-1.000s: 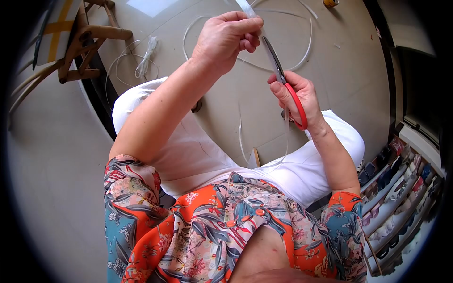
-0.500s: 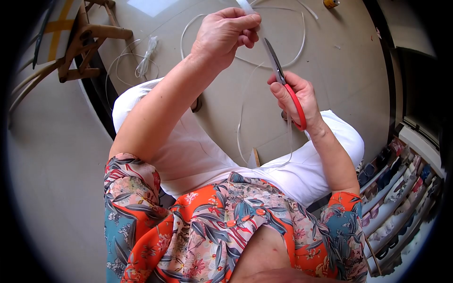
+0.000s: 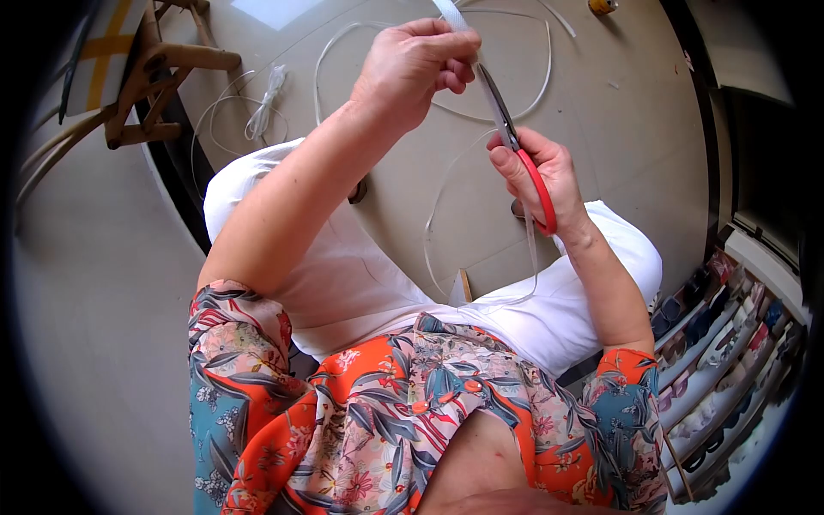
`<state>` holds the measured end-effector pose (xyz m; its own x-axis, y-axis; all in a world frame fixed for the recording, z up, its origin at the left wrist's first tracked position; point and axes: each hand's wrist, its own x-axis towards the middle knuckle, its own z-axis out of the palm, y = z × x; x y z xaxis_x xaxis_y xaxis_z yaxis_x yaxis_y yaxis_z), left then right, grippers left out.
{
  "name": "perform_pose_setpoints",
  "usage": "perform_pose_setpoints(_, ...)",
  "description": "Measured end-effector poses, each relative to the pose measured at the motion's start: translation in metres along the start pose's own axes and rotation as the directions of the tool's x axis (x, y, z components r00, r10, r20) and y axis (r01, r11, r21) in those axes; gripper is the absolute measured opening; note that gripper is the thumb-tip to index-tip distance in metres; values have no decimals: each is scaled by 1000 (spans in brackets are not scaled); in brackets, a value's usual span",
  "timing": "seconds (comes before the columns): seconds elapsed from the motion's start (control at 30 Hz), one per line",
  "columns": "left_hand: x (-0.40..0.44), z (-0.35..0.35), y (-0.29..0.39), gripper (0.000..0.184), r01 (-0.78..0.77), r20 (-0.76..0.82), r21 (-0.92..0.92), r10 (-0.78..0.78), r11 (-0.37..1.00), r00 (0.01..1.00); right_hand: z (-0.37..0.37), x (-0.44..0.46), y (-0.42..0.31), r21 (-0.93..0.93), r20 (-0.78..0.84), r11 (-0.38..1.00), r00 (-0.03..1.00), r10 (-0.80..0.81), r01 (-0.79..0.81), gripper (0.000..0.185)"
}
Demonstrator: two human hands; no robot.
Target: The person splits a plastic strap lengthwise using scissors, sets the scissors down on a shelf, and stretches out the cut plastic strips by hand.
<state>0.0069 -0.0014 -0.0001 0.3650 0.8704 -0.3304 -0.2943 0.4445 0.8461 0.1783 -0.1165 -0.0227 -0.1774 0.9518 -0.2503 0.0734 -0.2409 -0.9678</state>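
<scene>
Scissors (image 3: pixel 513 140) grasped in the right hand (image 3: pixel 556 176) angle toward white strap (image 3: pixel 450 12) pinched in the left hand (image 3: pixel 418 62); trimming seemingly needs steadiness.

No legible txt, nos., brands or signs in pic.

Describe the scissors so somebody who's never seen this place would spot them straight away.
From the white trousers mid-picture, look up and right to the right hand. It grips the scissors, blades pointing toward the left hand. Their red handle sets them apart from the white strip in the left hand.
</scene>
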Motion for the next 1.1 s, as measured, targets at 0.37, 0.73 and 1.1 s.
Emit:
perform_pose_setpoints(0.37, 10, -10, 0, 11, -46, 0, 4, 46, 999, 999, -1, 1, -1, 118, 12, 992, 999, 52, -53, 32)
perform_pose_setpoints(0.73, 0, 0, -2, 12, -41, -10, -1, 41, 999, 999, -1, 2, -3, 87, 12, 995, 998, 55, -56, 29)
perform_pose_setpoints(1.1, 20, -17, 9, 11, -58, 13, -46, 59, 997, 998, -1, -1, -3, 56, 30, 997, 998, 58, -60, 29)
